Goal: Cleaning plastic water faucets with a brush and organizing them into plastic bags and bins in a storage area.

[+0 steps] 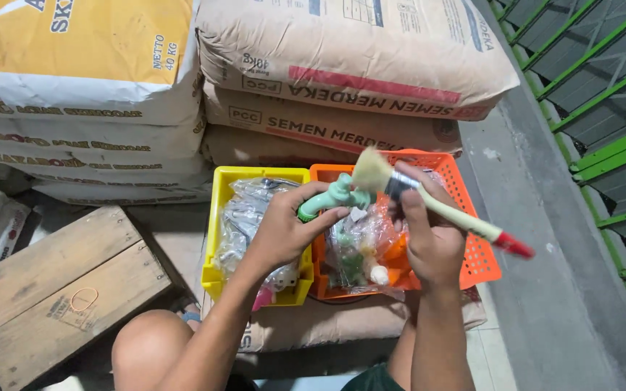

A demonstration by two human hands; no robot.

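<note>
The left hand (pixel 284 228) is closed around a pale green plastic tap (pixel 331 199), fingers curled about its body near the darker green threaded end, holding it up over the gap between two baskets. The right hand (pixel 429 235) grips a paintbrush (pixel 429 203) by its metal ferrule and the top of the handle, thumb and fingers pressed together on it; the pale bristles touch the top of the tap, and the cream handle with its red tip slants down to the right past the hand. Directly below sit a yellow basket (pixel 215 217) and, touching it on the right, an orange basket (pixel 483 264), both holding clear plastic bags of small fittings (pixel 251 210). The baskets rest on a brown paper sack (pixel 306 326) lying flat. Behind them rise stacked cement sacks (pixel 342 80), with white and yellow sacks (pixel 81 94) to the left. A wooden crate (pixel 59 282) stands near the person's left knee (pixel 150 340), and a green metal grille (pixel 603 108) runs along the right.
</note>
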